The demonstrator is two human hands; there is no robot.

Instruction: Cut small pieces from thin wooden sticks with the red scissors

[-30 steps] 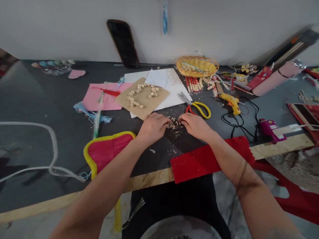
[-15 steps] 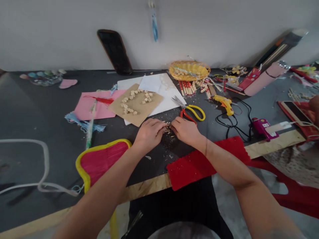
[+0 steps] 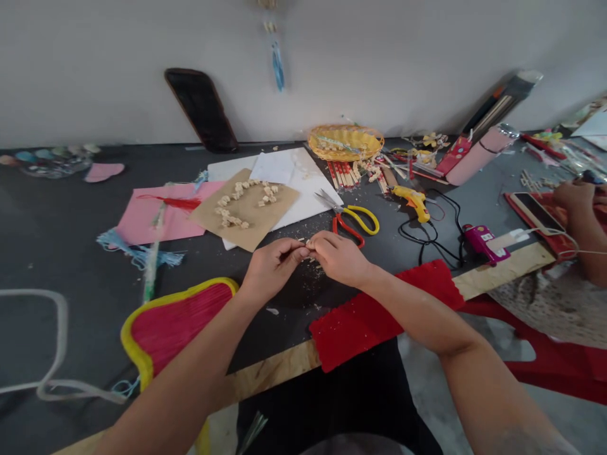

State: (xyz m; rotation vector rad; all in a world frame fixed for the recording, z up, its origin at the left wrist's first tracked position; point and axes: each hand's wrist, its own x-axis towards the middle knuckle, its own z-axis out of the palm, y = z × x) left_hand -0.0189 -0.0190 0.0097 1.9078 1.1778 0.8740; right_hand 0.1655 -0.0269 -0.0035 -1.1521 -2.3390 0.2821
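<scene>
Sm. pale pc, prob. wood, btwn L hand & R hand, near loose bits

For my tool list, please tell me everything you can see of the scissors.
The scissors have silvery, metal-looking blades and two looped handles, one yellow, one red, spread apart. They lie with blades over the edge of the white sheet and handles on the dark table. The red handle is just beyond the right hand; I cannot tell if they touch.

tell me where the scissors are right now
In the head view, the scissors lie just beyond the right hand, left of the yellow glue gun, their blades over the white sheet's edge.
</scene>
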